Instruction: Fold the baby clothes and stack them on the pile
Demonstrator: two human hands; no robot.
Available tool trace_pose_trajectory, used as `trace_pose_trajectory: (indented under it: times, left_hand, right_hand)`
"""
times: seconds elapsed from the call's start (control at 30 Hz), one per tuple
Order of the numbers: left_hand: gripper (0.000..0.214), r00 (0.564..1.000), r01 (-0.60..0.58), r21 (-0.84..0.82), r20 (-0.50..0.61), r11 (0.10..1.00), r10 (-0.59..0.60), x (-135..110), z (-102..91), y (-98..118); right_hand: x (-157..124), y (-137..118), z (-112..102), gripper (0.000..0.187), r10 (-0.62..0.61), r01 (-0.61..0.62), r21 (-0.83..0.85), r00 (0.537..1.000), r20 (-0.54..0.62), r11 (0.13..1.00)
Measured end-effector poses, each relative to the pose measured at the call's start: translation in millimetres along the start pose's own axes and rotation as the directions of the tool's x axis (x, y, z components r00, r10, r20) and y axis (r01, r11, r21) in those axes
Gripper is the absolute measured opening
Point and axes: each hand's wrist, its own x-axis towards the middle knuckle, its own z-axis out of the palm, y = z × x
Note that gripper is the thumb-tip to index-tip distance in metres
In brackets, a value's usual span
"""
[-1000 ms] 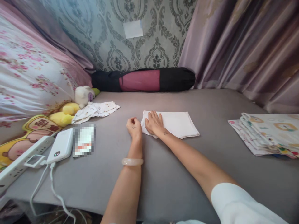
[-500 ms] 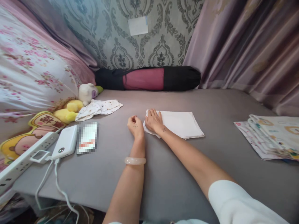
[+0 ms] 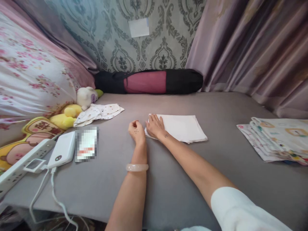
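Note:
A white folded cloth (image 3: 181, 128) lies flat on the grey sheet in front of me. My right hand (image 3: 155, 126) rests palm down on its left end, fingers stretched out and a little apart. Just left of the cloth, my left hand (image 3: 137, 131) is curled into a loose fist, with a pale bangle (image 3: 137, 167) around that forearm. Nothing shows in the hollow of its fingers. The two hands are close together but apart.
A stack of folded printed cloths (image 3: 281, 138) lies at the right. On the left are a spotted white cloth (image 3: 101, 113), plush toys (image 3: 64, 117), a power bank (image 3: 62, 149) with cables, a power strip (image 3: 29, 158) and a blurred flat item (image 3: 87, 144). A black-and-red roll bag (image 3: 145, 81) lies along the wall.
The view has turned slightly right, so everything sits a little further left in the picture. Both hands keep nearly the same pose, and the white cloth stays in place.

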Motion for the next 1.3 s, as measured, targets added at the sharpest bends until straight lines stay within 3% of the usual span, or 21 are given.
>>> trace_pose_trajectory:
  times: [0.27,0.5,0.6,0.73,0.9,1.3]
  left_hand:
    - [0.018,0.996,-0.074,-0.027,0.055,0.997,0.075,-5.3,3.7,-2.9]
    - [0.021,0.970,-0.157,0.056,0.197,0.986,0.143,-12.8,4.6,4.3]
    - [0.023,0.936,-0.263,0.134,0.276,0.955,0.219,-19.2,4.1,8.8]
    - [0.029,0.851,-0.443,0.231,0.413,0.866,0.325,-29.5,2.9,13.5]
    - [0.032,0.753,-0.577,0.348,0.576,0.739,0.317,-39.1,1.4,17.2]
    - [0.031,0.703,-0.651,0.415,0.646,0.636,0.298,-45.6,-3.3,21.1]
  right_hand:
    - [-23.3,3.3,-0.3,0.057,-0.018,0.018,-0.020,1.000,-0.012,1.000]
    - [-22.8,10.1,-8.4,0.055,-0.029,0.028,0.062,0.999,0.017,0.998]
    - [-23.4,23.5,-17.2,0.055,-0.002,0.003,0.057,1.000,-0.020,0.998]
    - [-25.1,46.9,-21.3,0.054,0.081,-0.084,-0.041,0.994,-0.066,0.996]
    - [-24.7,60.6,-14.3,0.056,0.136,-0.139,-0.082,0.990,-0.038,0.987]
    - [-38.9,59.8,-17.9,0.055,0.086,-0.095,-0.079,0.991,-0.105,0.992]
